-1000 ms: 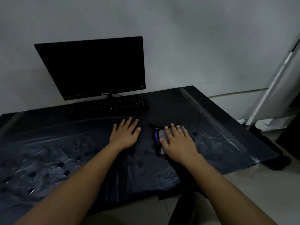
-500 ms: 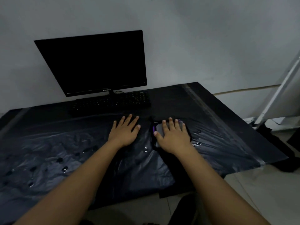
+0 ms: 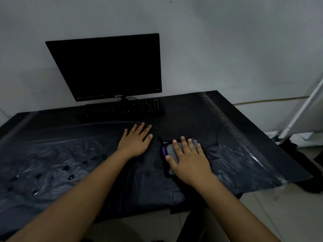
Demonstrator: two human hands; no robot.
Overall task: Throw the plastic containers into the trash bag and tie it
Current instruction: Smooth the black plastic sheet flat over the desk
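A black trash bag [image 3: 150,180] lies flat and crumpled on the dark table, reaching its front edge. My left hand [image 3: 136,141] rests flat on the bag, fingers straight and spread. My right hand [image 3: 188,159] lies flat, fingers straight, on a grey plastic container [image 3: 170,149] with a purple edge, which sits in a black surround just right of the bag. Most of the container is hidden under my palm.
A black monitor [image 3: 111,67] and keyboard [image 3: 122,110] stand at the back of the table [image 3: 236,123], which is covered in clear plastic sheeting [image 3: 241,159]. The table's right edge drops to a tiled floor [image 3: 288,215]; a white pole [image 3: 302,109] leans against the wall.
The view tilted down slightly, so the hands sit lower in frame. Both hands stay flat in the same places on the bag and container.
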